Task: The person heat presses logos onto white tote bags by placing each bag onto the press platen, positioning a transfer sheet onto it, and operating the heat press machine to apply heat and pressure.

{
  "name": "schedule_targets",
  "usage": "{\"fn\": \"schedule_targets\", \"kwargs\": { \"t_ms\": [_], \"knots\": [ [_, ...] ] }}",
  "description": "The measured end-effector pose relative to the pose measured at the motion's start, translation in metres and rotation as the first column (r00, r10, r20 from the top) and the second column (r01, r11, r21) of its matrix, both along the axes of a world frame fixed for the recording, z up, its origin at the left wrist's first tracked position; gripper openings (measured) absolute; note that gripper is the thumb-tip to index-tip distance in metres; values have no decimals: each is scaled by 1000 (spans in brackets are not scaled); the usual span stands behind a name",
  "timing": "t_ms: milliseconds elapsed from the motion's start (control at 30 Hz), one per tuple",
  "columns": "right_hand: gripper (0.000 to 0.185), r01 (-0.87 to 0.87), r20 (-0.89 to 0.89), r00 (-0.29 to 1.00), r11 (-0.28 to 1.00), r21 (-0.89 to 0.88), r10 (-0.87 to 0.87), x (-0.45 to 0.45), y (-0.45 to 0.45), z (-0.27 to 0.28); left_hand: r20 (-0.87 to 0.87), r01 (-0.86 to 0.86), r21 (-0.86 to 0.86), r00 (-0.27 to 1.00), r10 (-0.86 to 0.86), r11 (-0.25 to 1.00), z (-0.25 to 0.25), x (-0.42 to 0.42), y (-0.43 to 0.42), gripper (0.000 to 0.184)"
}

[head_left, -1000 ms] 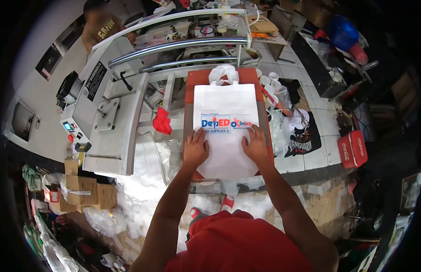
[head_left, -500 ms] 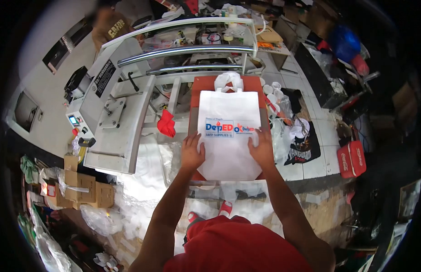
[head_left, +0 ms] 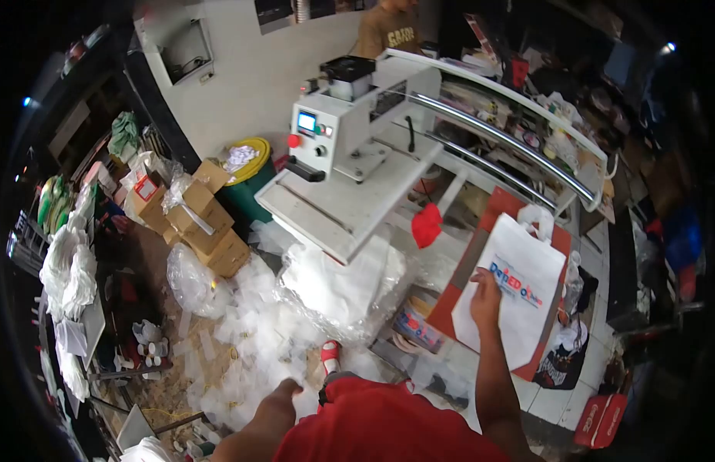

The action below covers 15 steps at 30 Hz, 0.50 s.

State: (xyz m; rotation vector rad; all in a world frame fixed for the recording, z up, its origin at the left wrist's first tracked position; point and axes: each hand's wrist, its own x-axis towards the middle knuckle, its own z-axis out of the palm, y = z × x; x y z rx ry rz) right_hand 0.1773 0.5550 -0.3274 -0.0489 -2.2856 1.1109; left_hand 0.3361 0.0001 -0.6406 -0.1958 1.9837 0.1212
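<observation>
R hand (head_left: pixel 486 300) on white bag (head_left: pixel 521 245), by print (head_left: pixel 514 285).
R fingers loosely open; L hand (head_left: pixel 283 393) low, fingers: can't tell. Best: light, flat touch, avoid creasing.

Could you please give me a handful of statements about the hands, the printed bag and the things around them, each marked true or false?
1. The right hand is at the printed white bag. True.
2. The left hand also lies on the bag. False: it is well away from the bag, to its left.
3. The bag's handles are at its end farther from the person. True.
4. The cardboard boxes are stacked to the right of the bag. False: they are to its left, beyond the white press.
5. A co-worker is on the far side of the press. True.
</observation>
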Motion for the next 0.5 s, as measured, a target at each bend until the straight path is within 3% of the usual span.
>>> {"fn": "schedule_targets", "kwargs": {
  "t_ms": [33,67,100,133,200,300,333,367,400,433,467,500],
  "knots": [
    [33,-76,-77,994,996,42,79,-18,-27,1,161,-79,-107,982,96,991,2,23,-28,38],
    [36,-142,-76,986,987,75,148,-33,-56,12,227,248,107,937,-266,963,-24,37,-60,32],
    [39,-204,-69,975,973,105,212,-48,-86,25,214,525,325,770,-601,787,-46,40,-87,28],
    [38,-256,-60,963,961,102,263,-63,-115,34,215,527,327,767,-604,785,-48,39,-108,28],
    [35,-328,-48,941,937,123,336,-93,-173,56,-69,617,457,743,-666,641,-41,30,-140,23],
    [29,-399,-107,899,894,203,425,-137,-251,82,115,289,122,946,-302,950,-40,-29,-162,13],
    [28,-391,-122,896,889,237,426,-150,-275,87,-269,342,79,912,-310,936,-58,-45,-171,11],
    [28,-382,-137,893,883,271,428,-163,-295,92,-614,373,20,737,-283,928,-73,-62,-178,11],
    [28,-378,-133,896,884,274,424,-176,-313,95,-747,332,76,644,-167,940,-26,-92,-161,13],
    [31,-362,-158,888,868,341,432,-188,-328,98,-675,408,83,695,-249,909,-11,-140,-152,17],
    [35,-341,-184,878,848,406,441,-199,-340,100,-786,265,143,616,-53,954,11,-173,-138,25],
    [35,-334,-184,882,850,407,434,-210,-348,99,-774,81,547,427,467,833,64,-201,-117,21]
  ]
}}
